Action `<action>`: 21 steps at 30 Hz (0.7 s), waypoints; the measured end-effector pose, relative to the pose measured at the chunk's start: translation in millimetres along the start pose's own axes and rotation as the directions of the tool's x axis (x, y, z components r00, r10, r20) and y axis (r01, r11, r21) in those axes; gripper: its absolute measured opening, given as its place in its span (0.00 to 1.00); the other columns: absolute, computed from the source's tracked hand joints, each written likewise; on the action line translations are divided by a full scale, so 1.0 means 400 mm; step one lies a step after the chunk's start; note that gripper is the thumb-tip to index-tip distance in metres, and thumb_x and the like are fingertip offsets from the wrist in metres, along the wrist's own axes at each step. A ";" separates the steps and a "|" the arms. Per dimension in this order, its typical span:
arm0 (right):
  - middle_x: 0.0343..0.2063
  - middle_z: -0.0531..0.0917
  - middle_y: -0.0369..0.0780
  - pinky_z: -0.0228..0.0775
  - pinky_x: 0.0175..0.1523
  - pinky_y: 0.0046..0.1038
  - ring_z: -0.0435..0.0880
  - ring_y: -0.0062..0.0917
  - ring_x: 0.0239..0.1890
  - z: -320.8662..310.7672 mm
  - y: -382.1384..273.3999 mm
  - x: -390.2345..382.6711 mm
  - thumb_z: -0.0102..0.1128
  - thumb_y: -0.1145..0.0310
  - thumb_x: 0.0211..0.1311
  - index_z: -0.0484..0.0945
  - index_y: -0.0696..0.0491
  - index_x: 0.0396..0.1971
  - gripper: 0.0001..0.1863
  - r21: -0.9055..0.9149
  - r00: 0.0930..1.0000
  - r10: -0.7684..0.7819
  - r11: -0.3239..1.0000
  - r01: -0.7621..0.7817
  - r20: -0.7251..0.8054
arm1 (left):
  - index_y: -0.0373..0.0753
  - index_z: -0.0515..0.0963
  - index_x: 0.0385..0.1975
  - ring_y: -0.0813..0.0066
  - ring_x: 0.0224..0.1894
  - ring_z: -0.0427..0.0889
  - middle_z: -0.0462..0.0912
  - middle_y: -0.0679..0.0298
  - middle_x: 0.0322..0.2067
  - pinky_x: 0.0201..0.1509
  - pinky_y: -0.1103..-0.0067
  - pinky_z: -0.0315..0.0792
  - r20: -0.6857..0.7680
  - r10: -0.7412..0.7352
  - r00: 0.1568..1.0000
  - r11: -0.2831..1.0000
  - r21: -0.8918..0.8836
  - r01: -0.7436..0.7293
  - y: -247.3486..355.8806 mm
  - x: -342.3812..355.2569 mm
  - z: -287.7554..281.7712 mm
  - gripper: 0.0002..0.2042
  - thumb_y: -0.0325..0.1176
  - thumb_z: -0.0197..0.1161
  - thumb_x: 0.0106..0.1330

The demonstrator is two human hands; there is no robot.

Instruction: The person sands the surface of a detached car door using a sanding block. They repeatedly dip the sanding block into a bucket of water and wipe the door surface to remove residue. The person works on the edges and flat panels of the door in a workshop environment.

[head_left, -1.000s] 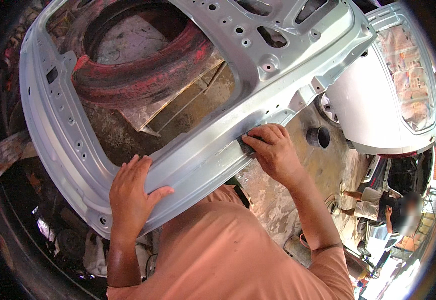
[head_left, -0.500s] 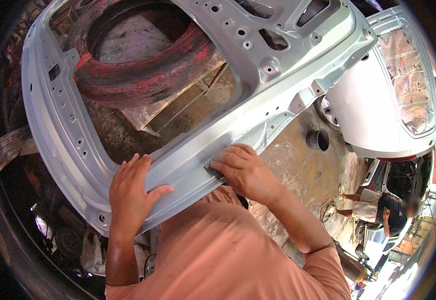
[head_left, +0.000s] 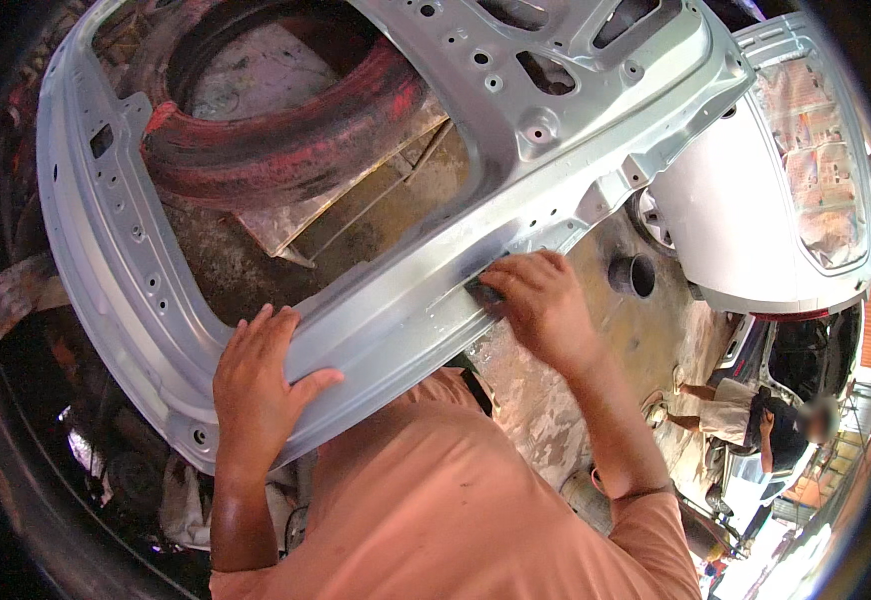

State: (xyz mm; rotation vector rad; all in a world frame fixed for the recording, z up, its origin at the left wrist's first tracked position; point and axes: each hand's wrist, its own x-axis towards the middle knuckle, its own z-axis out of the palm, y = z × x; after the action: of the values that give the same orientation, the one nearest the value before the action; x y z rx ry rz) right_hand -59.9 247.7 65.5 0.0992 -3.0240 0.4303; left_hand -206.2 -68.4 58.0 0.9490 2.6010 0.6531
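A silver-grey car door panel (head_left: 376, 325), a frame with a wide window opening and several holes, slants across in front of me. My left hand (head_left: 261, 375) lies flat on its near lower corner, fingers spread and thumb pointing right. Farther right along the near edge, my right hand (head_left: 548, 305) has its fingers curled round a small dark piece of sandpaper (head_left: 484, 290) pressed to the panel's surface. Most of the sandpaper is hidden by the fingers. Light scuff marks show on the metal beside it.
Beneath the panel, a red-stained black tire (head_left: 286, 160) rests on a wooden board (head_left: 291, 225). To the right are a dark cylindrical container (head_left: 633, 276) on the stained floor and a white car (head_left: 716, 220) with paper-covered glass. Another person (head_left: 736, 412) is farther off at right.
My right hand has slid right and away along the panel's edge with the sandpaper. The panel has shifted slightly left in view; my left hand keeps its place on it.
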 end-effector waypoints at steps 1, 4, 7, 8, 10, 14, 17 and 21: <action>0.50 0.87 0.37 0.74 0.65 0.40 0.85 0.32 0.55 0.014 -0.021 -0.001 0.66 0.69 0.60 0.86 0.49 0.47 0.14 0.021 1.000 0.007 1.000 -0.007 -0.002 | 0.36 0.78 0.64 0.50 0.71 0.75 0.81 0.48 0.64 0.79 0.56 0.62 -0.003 0.003 1.000 1.000 -0.005 -0.003 0.001 0.002 0.002 0.42 0.50 0.83 0.48; 0.52 0.86 0.38 0.73 0.66 0.43 0.85 0.31 0.57 0.074 -0.139 0.018 0.69 0.74 0.54 0.84 0.49 0.50 0.20 0.185 0.995 -0.092 0.978 0.100 -0.049 | 0.35 0.78 0.64 0.49 0.71 0.76 0.82 0.48 0.63 0.79 0.56 0.63 -0.008 0.011 1.000 1.000 -0.001 -0.011 -0.001 0.003 0.000 0.42 0.50 0.83 0.48; 0.49 0.87 0.34 0.73 0.66 0.42 0.86 0.31 0.55 0.021 -0.026 0.000 0.66 0.69 0.59 0.86 0.48 0.48 0.15 0.029 0.999 -0.035 0.999 0.035 -0.014 | 0.35 0.78 0.63 0.50 0.70 0.76 0.82 0.49 0.63 0.78 0.56 0.64 -0.019 0.012 1.000 1.000 0.012 -0.012 -0.004 -0.003 -0.001 0.42 0.50 0.83 0.48; 0.49 0.88 0.33 0.73 0.66 0.42 0.86 0.31 0.55 -0.001 0.011 -0.008 0.66 0.69 0.59 0.86 0.48 0.47 0.15 -0.087 1.000 0.014 0.996 -0.016 -0.019 | 0.35 0.78 0.63 0.50 0.70 0.76 0.82 0.49 0.63 0.78 0.56 0.64 -0.031 0.019 0.999 1.000 0.010 -0.018 -0.002 0.000 0.001 0.42 0.50 0.83 0.48; 0.50 0.87 0.35 0.73 0.65 0.42 0.86 0.33 0.56 0.005 -0.006 -0.013 0.66 0.69 0.59 0.86 0.49 0.48 0.16 -0.007 1.000 0.014 1.000 -0.014 -0.025 | 0.35 0.79 0.63 0.50 0.70 0.76 0.82 0.49 0.63 0.78 0.56 0.64 -0.037 0.031 0.999 1.000 0.007 -0.030 0.000 0.001 0.004 0.42 0.50 0.83 0.48; 0.54 0.85 0.39 0.73 0.66 0.44 0.84 0.33 0.59 0.086 -0.164 0.005 0.64 0.67 0.62 0.84 0.52 0.52 0.18 0.211 0.989 -0.148 0.966 0.150 -0.024 | 0.34 0.78 0.63 0.50 0.71 0.76 0.82 0.48 0.62 0.78 0.56 0.64 -0.024 0.030 0.999 1.000 0.008 -0.030 0.001 0.003 0.001 0.42 0.50 0.83 0.48; 0.53 0.87 0.36 0.73 0.65 0.44 0.85 0.29 0.58 0.065 -0.104 0.004 0.64 0.68 0.62 0.85 0.48 0.51 0.17 0.163 0.991 -0.131 0.978 0.133 -0.025 | 0.35 0.78 0.63 0.50 0.71 0.76 0.83 0.49 0.62 0.78 0.56 0.64 -0.021 0.022 1.000 1.000 0.015 -0.022 -0.001 -0.002 -0.002 0.42 0.50 0.83 0.48; 0.53 0.87 0.38 0.73 0.65 0.46 0.85 0.33 0.58 -0.012 0.028 -0.013 0.66 0.71 0.57 0.84 0.51 0.51 0.19 -0.022 0.998 0.057 0.998 -0.058 -0.035 | 0.35 0.78 0.63 0.50 0.71 0.76 0.83 0.49 0.62 0.78 0.56 0.64 -0.030 0.034 0.999 0.999 0.032 -0.033 0.001 0.001 0.006 0.42 0.50 0.83 0.48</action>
State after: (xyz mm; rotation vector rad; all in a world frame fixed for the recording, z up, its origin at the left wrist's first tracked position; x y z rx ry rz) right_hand -55.0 259.9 66.7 0.0036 -3.0028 0.3979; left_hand -205.3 -67.2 55.9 1.0016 2.6353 0.6419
